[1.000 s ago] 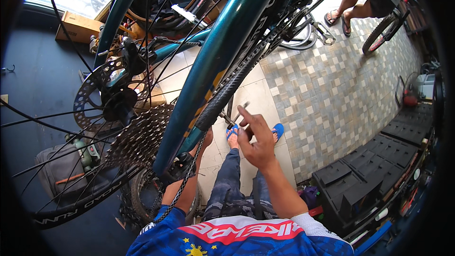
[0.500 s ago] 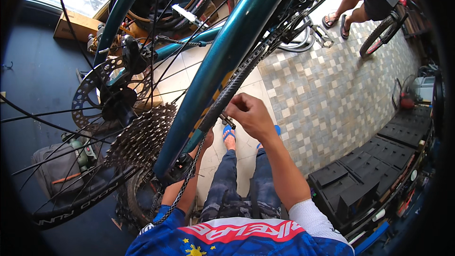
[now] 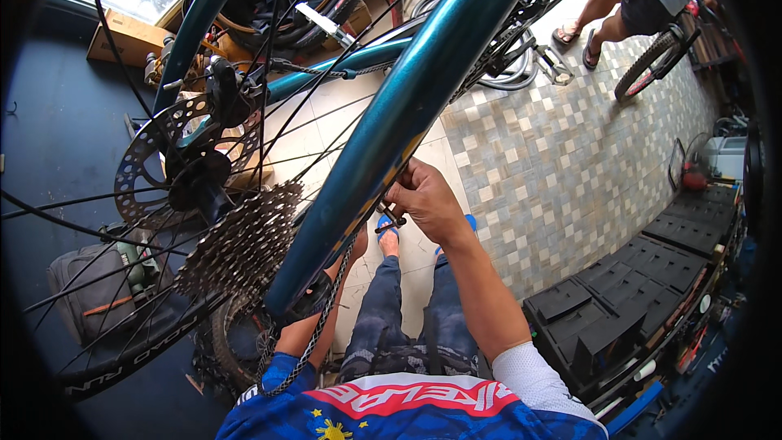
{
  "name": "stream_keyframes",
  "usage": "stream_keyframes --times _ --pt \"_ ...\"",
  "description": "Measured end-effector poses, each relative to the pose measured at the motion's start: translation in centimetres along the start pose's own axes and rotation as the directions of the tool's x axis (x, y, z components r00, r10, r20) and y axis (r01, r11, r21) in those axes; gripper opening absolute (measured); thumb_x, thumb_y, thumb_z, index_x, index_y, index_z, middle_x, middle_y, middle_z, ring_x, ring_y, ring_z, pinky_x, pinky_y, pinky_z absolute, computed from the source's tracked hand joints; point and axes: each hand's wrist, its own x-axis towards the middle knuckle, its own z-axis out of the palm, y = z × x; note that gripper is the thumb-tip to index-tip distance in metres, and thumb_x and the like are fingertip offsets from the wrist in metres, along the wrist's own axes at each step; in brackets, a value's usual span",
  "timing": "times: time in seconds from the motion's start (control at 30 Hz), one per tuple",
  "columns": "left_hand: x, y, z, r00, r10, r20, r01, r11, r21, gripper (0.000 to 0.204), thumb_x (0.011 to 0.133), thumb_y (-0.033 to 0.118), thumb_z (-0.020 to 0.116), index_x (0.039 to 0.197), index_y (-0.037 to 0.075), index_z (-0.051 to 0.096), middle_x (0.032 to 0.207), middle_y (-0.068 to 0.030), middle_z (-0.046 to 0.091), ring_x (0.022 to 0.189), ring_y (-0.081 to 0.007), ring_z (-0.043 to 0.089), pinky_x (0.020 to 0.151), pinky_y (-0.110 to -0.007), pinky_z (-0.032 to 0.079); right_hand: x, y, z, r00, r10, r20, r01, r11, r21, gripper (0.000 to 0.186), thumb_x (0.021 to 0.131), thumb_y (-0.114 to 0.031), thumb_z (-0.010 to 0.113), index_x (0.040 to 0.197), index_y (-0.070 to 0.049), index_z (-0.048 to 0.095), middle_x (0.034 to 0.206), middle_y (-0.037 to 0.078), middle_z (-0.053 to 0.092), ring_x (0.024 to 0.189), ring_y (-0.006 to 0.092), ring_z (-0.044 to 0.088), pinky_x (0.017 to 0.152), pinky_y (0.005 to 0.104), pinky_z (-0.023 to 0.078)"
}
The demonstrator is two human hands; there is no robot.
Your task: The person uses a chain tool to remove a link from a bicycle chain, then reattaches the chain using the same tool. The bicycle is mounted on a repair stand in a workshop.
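A teal bicycle frame tube [image 3: 407, 106] runs diagonally across the view. My right hand [image 3: 423, 200] is closed right beside it, pinching the bike chain [image 3: 322, 326] and a small dark piece at its fingertips. The chain hangs down along my left forearm. My left hand [image 3: 352, 251] reaches up behind the tube and is mostly hidden, so its grip cannot be made out. To the left of the tube sit the rear cassette [image 3: 240, 248] and the disc rotor [image 3: 155, 163] on the spoked wheel [image 3: 122, 358].
Another person's sandalled legs [image 3: 607, 8] stand at the upper right by a small wheel. Black plastic trays [image 3: 619, 301] line the right side. There is a cardboard box [image 3: 122, 33] at the upper left and a grey bag [image 3: 85, 289] at the left. The floor is tiled.
My right hand, with fingers spread a second ago, has closed on the chain and shifted slightly up toward the frame tube. The left arm has stayed in place.
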Motion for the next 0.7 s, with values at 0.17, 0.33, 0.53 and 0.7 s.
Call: stream_keyframes --times 0.17,0.33,0.53,0.7 --pt "-0.5 0.2 0.7 0.995 0.046 -0.086 -0.022 0.966 0.258 0.045 0.102 0.018 0.041 0.139 -0.007 0.048 0.138 -0.0164 0.056 0.131 -0.0252 0.052 0.114 -0.040 0.036 0.0 0.7 0.4 0.995 -0.087 -0.049 0.085 0.995 -0.048 0.026 0.092 -0.024 0.078 0.095 -0.004 0.062 0.080 -0.001 0.062 0.070 0.0044 0.055 0.059 0.0219 0.043" --pt "-0.3 2.4 0.1 0.993 0.113 -0.014 -0.106 0.960 0.261 0.042 0.100 0.016 0.047 0.135 -0.005 0.054 0.128 -0.0142 0.061 0.119 -0.0226 0.057 0.106 -0.037 0.041 -0.4 -0.6 0.0 0.996 -0.088 -0.033 0.083 0.988 -0.133 0.025 0.090 -0.022 0.078 0.097 -0.004 0.062 0.081 -0.002 0.062 0.072 0.0053 0.056 0.063 0.0223 0.045" --pt "-0.1 7.4 -1.0 0.996 -0.044 -0.075 0.057 0.981 0.185 0.034 0.099 0.013 0.055 0.129 -0.002 0.061 0.115 -0.0087 0.064 0.108 -0.0187 0.057 0.098 -0.035 0.044 -0.2 -2.3 -0.3 0.994 0.062 0.088 -0.054 0.994 -0.097 0.024 0.089 -0.021 0.078 0.098 -0.006 0.062 0.081 -0.003 0.062 0.071 0.0046 0.056 0.061 0.0214 0.043" --pt "0.6 9.3 -0.9 0.995 -0.099 -0.032 0.102 0.984 0.143 0.036 0.099 0.013 0.054 0.131 -0.001 0.060 0.119 -0.0101 0.064 0.113 -0.0194 0.057 0.101 -0.036 0.044 0.1 -1.8 0.0 0.988 0.107 0.113 -0.096 0.991 -0.096 0.023 0.089 -0.018 0.076 0.100 -0.007 0.059 0.079 -0.004 0.059 0.068 0.0042 0.052 0.057 0.0221 0.042"
